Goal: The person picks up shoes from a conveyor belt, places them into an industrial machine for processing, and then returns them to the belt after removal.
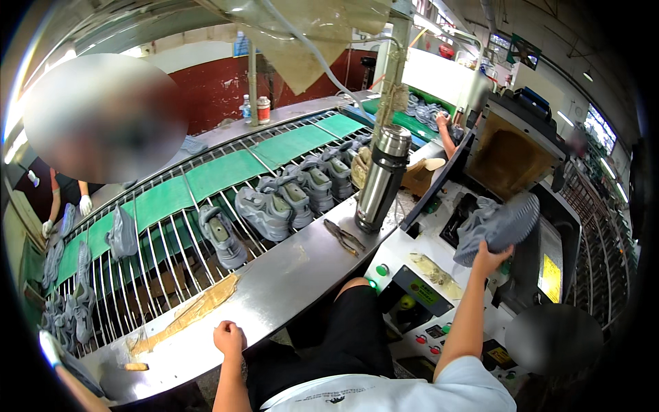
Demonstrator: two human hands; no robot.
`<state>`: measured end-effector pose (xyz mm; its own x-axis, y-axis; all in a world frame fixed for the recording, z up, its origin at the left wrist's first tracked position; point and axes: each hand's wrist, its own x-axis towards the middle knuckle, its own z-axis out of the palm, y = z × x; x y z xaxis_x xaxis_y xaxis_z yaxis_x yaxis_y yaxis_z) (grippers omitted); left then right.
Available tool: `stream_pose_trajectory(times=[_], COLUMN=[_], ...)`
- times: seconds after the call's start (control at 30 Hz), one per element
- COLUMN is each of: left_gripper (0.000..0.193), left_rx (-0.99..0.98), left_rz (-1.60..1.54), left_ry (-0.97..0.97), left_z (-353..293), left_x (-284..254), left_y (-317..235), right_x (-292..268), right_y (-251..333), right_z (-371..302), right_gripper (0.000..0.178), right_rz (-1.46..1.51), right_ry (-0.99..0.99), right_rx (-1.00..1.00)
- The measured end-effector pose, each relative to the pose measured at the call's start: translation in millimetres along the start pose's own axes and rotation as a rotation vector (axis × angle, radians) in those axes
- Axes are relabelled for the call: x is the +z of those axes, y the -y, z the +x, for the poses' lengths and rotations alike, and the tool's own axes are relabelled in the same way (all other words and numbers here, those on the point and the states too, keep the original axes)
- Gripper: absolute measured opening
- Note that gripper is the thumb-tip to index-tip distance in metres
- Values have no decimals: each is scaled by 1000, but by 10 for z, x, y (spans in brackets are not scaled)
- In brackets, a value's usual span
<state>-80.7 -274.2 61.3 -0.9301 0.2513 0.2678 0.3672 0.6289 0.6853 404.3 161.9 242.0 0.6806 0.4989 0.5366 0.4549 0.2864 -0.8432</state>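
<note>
A factory hall with a long conveyor of white rods and green belt panels [220,175] runs from 8 o'clock up to 1 o'clock, carrying a row of grey sports shoes [274,209]. At the far left, at 9 o'clock, another person's white-gloved hand [85,204] hangs beside the belt. A bare steel table [274,288] lies along the near edge of the conveyor. At 7 o'clock the left hand [229,338] rests on the table's front rim, fingers curled shut, holding nothing. Just right of centre a tall steel vacuum flask [382,177] stands upright on the table, with dark metal pliers [344,237] lying beside its base. At 4 o'clock sits a white machine panel with coloured buttons [419,295]. At 3 o'clock the right hand [489,259] is raised above the panel, fingers closed around the heel end of a grey knit sports shoe with ribbed sole [500,225], tilted sole-up before the machine's opening.
</note>
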Motion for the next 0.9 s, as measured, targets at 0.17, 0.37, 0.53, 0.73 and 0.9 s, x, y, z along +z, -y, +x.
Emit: stream_pose_trajectory(times=[0.17,0.37,0.53,0.73,0.9], left_gripper=[23,70,76,88,90], left_rx=[-224,-93,-270,-103,12], left_rz=[-716,-1343,-1633,-536,-428], left_ry=[629,962,454,-37,-95], left_z=[-513,-464,22,-199,-137], left_x=[315,-385,-1372,-1380,-1018], left_y=[-654,-1840,-1252,194,415], right_x=[-417,-515,-595,-694,-876], right_y=[344,1396,2248,2390,2683], right_z=[-639,-2258,-3017,-3062,-2432], right_gripper=[82,77,60,42,55], right_rz=[735,1037,840,1065,1194], right_ry=[300,1302,2292,1818,1394], right_rx=[328,793,196,139,-582])
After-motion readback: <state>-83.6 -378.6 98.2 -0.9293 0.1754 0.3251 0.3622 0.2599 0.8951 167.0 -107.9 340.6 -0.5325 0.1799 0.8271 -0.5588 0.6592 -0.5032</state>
